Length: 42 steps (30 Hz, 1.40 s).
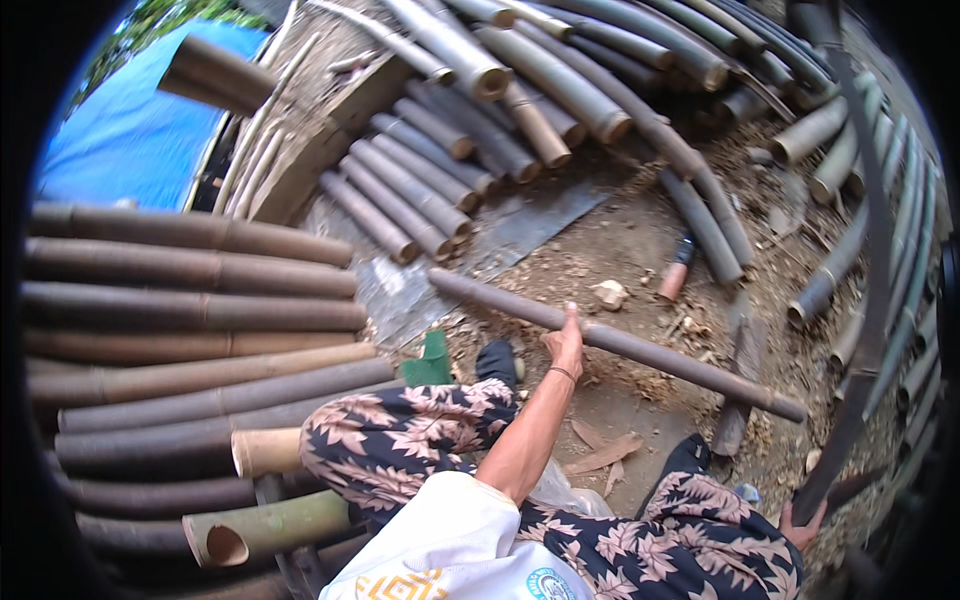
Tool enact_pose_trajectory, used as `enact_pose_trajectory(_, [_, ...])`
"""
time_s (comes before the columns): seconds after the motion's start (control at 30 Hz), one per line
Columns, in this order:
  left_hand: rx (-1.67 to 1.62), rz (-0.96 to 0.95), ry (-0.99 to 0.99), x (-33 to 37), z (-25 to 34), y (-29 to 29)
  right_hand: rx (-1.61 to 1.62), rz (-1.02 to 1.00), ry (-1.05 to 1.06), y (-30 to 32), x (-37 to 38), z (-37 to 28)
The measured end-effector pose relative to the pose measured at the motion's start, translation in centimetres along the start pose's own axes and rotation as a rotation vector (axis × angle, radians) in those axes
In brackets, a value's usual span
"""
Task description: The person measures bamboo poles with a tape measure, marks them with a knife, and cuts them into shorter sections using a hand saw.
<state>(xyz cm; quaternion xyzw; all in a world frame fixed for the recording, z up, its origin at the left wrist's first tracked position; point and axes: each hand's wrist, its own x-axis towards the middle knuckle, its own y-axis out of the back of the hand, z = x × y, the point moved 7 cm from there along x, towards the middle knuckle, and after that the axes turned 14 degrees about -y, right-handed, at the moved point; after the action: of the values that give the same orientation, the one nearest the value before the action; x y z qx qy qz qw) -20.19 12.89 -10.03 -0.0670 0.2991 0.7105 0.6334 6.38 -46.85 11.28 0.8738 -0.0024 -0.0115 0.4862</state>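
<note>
My left hand [566, 345] reaches forward and grips a long grey-brown bamboo pole [660, 358] near its middle, thumb up. The pole lies slanted over the dirt, from upper left to lower right, its far end propped on a short wooden block [738, 385]. My right hand [803, 525] sits low at the right beside my knee, fingers closed round the lower end of a long dark curved bar [868, 300] that rises along the right edge. My legs in flower-patterned trousers [420, 440] are bent in front of me.
Stacked bamboo poles [190, 320] fill the left, and more poles [500, 100] are piled at the top. Greenish poles [850, 240] lean at the right. A green object [432, 362], a small bottle [676, 272], wood chips and a blue tarp [130, 130] are around.
</note>
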Motion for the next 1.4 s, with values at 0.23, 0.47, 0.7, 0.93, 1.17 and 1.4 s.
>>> enact_pose_trajectory(0.23, [-0.243, 0.331, -0.412, 16.5, 12.3, 18.3, -0.197, -0.547, 0.464, -8.8, 0.2, -17.3])
enact_pose_trajectory(0.47, [-0.104, -0.411, -0.176, 21.8, 21.5, 20.2, -0.373, -0.651, 0.873, -15.1, -0.3, -27.2])
enact_pose_trajectory(0.7, [0.346, -0.117, -0.382, 30.0, 13.1, 23.2, -0.461, -0.675, 0.910, -19.7, 0.8, -27.3])
enact_pose_trajectory(0.93, [0.538, -0.065, -0.579, 28.8, 13.5, 20.0, -0.389, -0.627, 0.858, -19.8, 1.7, -26.5])
enact_pose_trajectory(1.17, [0.654, -0.073, -0.539, 27.9, 14.3, 18.9, -0.420, -0.574, 0.777, -20.5, 2.2, -24.8])
enact_pose_trajectory(1.4, [0.651, -0.165, -0.667, 31.8, 13.2, 20.1, -0.450, -0.412, 0.833, -21.1, 2.6, -23.6])
